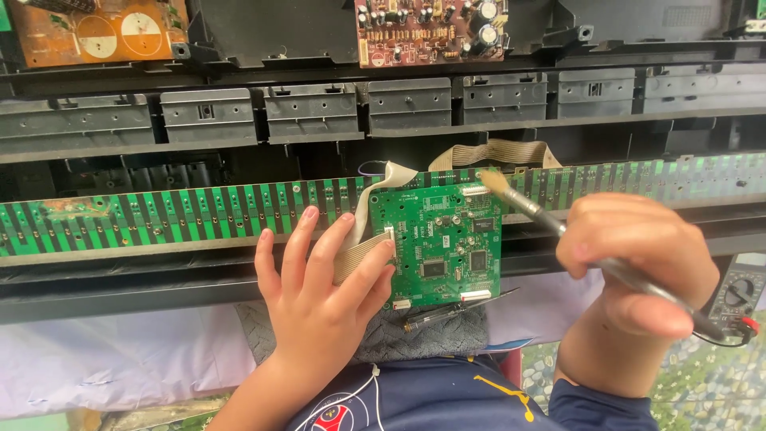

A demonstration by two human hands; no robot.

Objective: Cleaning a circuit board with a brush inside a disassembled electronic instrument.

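Note:
A small green circuit board (447, 243) with chips lies across the long green contact strip (183, 211) of an opened black keyboard chassis. My left hand (319, 291) rests flat at the board's left edge, fingers spread over a beige ribbon cable (361, 249), thumb touching the board. My right hand (638, 263) grips a thin paintbrush (527, 206) whose pale bristle tip touches the board's top right corner near a white connector.
A brown circuit board (100, 32) and a reddish one (431, 30) sit at the back of the chassis. A screwdriver (459, 307) lies on grey cloth below the board. A multimeter (738, 299) stands at the right. White cloth covers the table front.

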